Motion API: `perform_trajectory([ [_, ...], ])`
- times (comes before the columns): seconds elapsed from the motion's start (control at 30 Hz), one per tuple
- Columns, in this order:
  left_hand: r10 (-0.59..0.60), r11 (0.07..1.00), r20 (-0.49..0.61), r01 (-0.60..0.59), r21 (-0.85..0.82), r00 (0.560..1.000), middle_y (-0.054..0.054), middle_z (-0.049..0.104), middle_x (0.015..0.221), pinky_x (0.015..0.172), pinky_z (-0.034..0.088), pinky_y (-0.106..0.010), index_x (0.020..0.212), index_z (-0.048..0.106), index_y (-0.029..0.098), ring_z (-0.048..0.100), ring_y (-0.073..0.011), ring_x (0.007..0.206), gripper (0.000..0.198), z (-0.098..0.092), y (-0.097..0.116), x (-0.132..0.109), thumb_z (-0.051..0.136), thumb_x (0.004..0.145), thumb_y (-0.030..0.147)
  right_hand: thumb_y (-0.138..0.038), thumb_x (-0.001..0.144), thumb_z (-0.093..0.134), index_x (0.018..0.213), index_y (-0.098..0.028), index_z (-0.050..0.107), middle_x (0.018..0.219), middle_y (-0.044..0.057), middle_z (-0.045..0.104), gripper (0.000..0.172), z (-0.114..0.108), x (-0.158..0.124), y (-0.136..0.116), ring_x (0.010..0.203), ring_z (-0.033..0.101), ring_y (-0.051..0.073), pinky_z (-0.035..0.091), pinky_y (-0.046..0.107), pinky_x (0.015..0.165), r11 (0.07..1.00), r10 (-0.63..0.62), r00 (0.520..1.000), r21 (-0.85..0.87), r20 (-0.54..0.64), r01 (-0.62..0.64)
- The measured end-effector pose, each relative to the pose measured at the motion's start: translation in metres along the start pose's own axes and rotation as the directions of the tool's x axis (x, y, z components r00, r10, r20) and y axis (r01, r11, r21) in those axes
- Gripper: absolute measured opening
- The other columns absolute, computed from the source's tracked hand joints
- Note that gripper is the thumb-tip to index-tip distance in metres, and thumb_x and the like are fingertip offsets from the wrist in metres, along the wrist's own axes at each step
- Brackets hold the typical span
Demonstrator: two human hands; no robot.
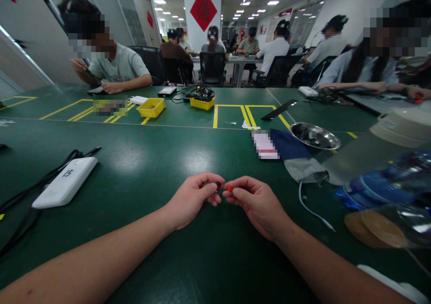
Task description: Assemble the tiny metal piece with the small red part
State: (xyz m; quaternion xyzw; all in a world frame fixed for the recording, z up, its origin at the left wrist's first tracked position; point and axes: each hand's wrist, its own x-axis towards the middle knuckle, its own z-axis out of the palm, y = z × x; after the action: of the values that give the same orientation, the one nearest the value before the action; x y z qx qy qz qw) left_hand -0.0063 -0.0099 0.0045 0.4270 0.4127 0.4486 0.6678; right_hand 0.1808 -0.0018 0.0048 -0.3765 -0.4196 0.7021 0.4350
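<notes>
Over the middle of the green table (151,160), my left hand (197,194) and my right hand (254,200) meet almost fingertip to fingertip. Between the left thumb and fingers is a small dark piece (218,186), mostly covered, so its kind does not show. A small orange-red piece (230,188) is pinched in the right thumb and forefinger, facing the dark one. Whether the two pieces touch, I cannot tell.
On the left lies a white power bank (65,182) with black cables. Yellow trays (151,108) stand further back. To the right are a phone (265,144), a metal bowl (314,135), a cloth pouch (292,144), a white cable (313,212) and bottles (387,178). Several people sit around.
</notes>
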Motion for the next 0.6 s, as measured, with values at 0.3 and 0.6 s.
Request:
perform_trajectory([
  [0.3,0.022,1.000,-0.002,-0.022,-0.010,1.000,-0.002,0.064,0.081,0.063,0.046,-0.025,0.093,0.063,0.014,0.059,-0.0107,0.064,0.013,0.0020,0.0035,-0.0018,0.066,0.081,0.021,-0.023,0.068,0.081,0.081,-0.017,0.069,0.076,0.002,0.071,0.019,0.0034,-0.0009,-0.0029,0.070,0.069,0.016,0.051,0.030,0.070,0.998,0.031,0.999,-0.049,-0.041,-0.033],
  [0.6,0.070,0.996,0.059,-0.073,0.045,0.996,-0.003,0.063,0.086,0.065,0.046,-0.025,0.094,0.060,0.015,0.058,-0.0112,0.069,0.019,0.0007,0.0028,-0.0025,0.069,0.077,0.015,-0.024,0.075,0.075,0.085,-0.018,0.070,0.083,0.004,0.072,0.013,-0.0015,0.0008,0.0020,0.075,0.069,0.016,0.052,0.033,0.076,1.000,0.011,1.000,-0.003,0.004,-0.011],
])
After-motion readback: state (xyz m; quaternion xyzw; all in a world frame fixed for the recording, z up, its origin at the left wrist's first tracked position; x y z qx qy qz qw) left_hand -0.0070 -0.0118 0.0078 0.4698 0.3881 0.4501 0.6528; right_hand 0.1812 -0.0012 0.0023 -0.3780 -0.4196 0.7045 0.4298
